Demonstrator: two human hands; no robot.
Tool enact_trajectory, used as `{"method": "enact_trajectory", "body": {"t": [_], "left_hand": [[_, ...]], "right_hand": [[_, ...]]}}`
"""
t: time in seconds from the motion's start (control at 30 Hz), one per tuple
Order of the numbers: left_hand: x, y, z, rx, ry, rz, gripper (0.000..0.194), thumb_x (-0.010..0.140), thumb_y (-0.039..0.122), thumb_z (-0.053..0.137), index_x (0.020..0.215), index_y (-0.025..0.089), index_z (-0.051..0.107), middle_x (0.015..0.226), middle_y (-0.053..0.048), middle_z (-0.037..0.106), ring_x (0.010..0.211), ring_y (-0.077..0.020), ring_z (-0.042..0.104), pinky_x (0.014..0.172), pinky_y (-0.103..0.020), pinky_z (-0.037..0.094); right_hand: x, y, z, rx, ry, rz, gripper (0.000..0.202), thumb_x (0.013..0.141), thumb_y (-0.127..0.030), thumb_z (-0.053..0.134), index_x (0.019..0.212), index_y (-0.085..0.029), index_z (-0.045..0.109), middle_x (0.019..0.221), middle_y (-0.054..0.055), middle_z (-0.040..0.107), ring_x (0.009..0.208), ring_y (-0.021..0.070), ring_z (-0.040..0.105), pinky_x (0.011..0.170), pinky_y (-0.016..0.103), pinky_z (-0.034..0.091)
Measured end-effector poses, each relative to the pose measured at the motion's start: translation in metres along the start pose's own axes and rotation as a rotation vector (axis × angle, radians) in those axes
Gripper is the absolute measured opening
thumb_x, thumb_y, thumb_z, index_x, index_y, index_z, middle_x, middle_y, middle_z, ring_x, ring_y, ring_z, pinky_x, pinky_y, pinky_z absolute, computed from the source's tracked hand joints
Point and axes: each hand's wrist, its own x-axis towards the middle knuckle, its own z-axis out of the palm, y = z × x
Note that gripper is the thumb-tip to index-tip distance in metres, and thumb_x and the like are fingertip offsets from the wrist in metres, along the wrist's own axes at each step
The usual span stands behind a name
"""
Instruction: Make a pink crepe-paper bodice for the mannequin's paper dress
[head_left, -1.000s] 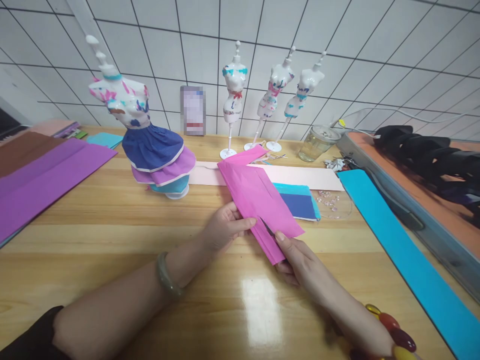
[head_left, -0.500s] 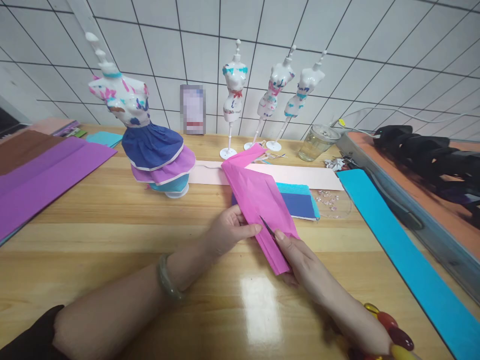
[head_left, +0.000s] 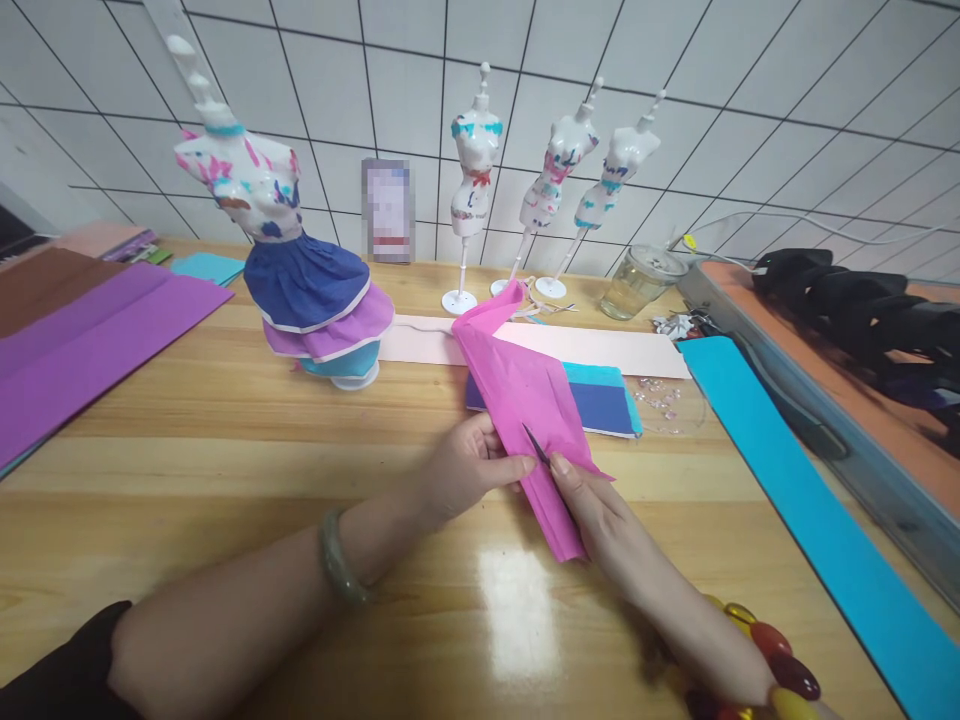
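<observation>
Two hands meet on a folded strip of pink crepe paper [head_left: 525, 400] low over the desk [head_left: 225, 440]. The left hand [head_left: 469, 465] pinches the paper's left edge, thumb on top and fingers curled under it. The right hand [head_left: 592, 505] is closed round small scissors [head_left: 535, 443], of which only the dark blade tips show, lying on the paper just ahead of the forefinger; the handles are hidden in the hand. The left wrist wears a pale green bangle [head_left: 337, 560], the right a string of amber and red beads [head_left: 772, 660].

Just beyond the hands, partly under the pink strip, lies a blue and teal paper stack [head_left: 600, 400], and past it a long pale pink sheet [head_left: 600, 350]. Right of it, clear gems [head_left: 660, 400] are scattered. Further right, a long teal strip [head_left: 810, 520] runs beside a grey tray [head_left: 825, 420]. Left of the hands stands a dress-form mannequin [head_left: 292, 260] in a blue and purple skirt, with purple and brown paper sheets [head_left: 82, 330] well beyond it. Against the tiled wall stand three small mannequins [head_left: 547, 180] and a glass jar [head_left: 637, 285]. A card [head_left: 388, 210] leaning there is blurred; no writing can be read anywhere.
</observation>
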Motion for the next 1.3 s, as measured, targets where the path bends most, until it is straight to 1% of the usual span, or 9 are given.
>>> {"method": "enact_trajectory", "body": {"t": [0.13,0.33,0.5,0.8,1.0,1.13,1.3], "left_hand": [[0.000,-0.003,-0.001,-0.004,-0.009,0.007,0.032,0.064,0.023,0.080,0.088,0.014,0.062,0.083,-0.003,0.069,0.075,-0.0145,0.063,0.073,-0.029,0.048],[0.000,-0.004,-0.002,-0.005,-0.016,0.010,0.032,0.065,0.021,0.079,0.091,0.015,0.063,0.087,-0.004,0.070,0.079,-0.0160,0.064,0.075,-0.030,0.049],[0.000,-0.002,-0.001,-0.014,-0.019,0.006,0.033,0.064,0.022,0.080,0.092,0.015,0.063,0.087,-0.004,0.070,0.081,-0.0164,0.064,0.078,-0.031,0.049],[0.002,-0.006,-0.004,-0.017,-0.042,0.019,0.032,0.067,0.021,0.079,0.094,0.015,0.064,0.090,-0.005,0.071,0.081,-0.0159,0.065,0.079,-0.031,0.049],[0.002,-0.007,-0.005,-0.016,-0.051,0.029,0.031,0.067,0.021,0.079,0.094,0.014,0.063,0.090,-0.005,0.070,0.081,-0.0155,0.065,0.079,-0.031,0.049],[0.003,-0.007,-0.005,-0.019,-0.068,0.027,0.032,0.067,0.022,0.079,0.094,0.014,0.063,0.089,-0.005,0.070,0.082,-0.0159,0.064,0.080,-0.031,0.049],[0.004,-0.008,-0.007,-0.016,-0.074,0.026,0.030,0.068,0.022,0.078,0.093,0.015,0.063,0.088,-0.004,0.069,0.079,-0.0143,0.064,0.079,-0.030,0.048]], "right_hand": [[0.000,0.002,0.000,-0.008,0.023,0.013,0.041,0.089,-0.057,0.044,0.071,-0.021,0.054,0.073,0.001,0.057,0.072,0.0175,0.052,0.069,0.029,0.046],[0.001,0.001,0.001,-0.030,0.047,-0.006,0.040,0.089,-0.056,0.045,0.072,-0.021,0.055,0.072,0.001,0.057,0.072,0.0180,0.053,0.071,0.030,0.046],[0.001,-0.003,0.003,-0.014,0.045,-0.037,0.037,0.089,-0.053,0.045,0.073,-0.022,0.056,0.074,0.002,0.060,0.078,0.0194,0.057,0.078,0.031,0.047],[0.001,-0.001,0.000,-0.039,0.021,-0.045,0.037,0.091,-0.051,0.044,0.072,-0.022,0.056,0.074,0.001,0.059,0.075,0.0179,0.056,0.079,0.031,0.047],[0.002,-0.001,0.001,-0.031,0.045,-0.057,0.037,0.091,-0.051,0.044,0.071,-0.022,0.055,0.073,0.001,0.059,0.072,0.0175,0.055,0.079,0.031,0.048],[0.002,0.002,0.000,-0.044,0.037,-0.057,0.038,0.091,-0.052,0.044,0.073,-0.021,0.056,0.075,0.002,0.062,0.080,0.0199,0.059,0.078,0.031,0.049],[0.004,0.007,-0.002,-0.028,0.014,-0.089,0.039,0.092,-0.053,0.043,0.079,-0.020,0.060,0.081,0.003,0.066,0.088,0.0205,0.062,0.081,0.030,0.050]]}}
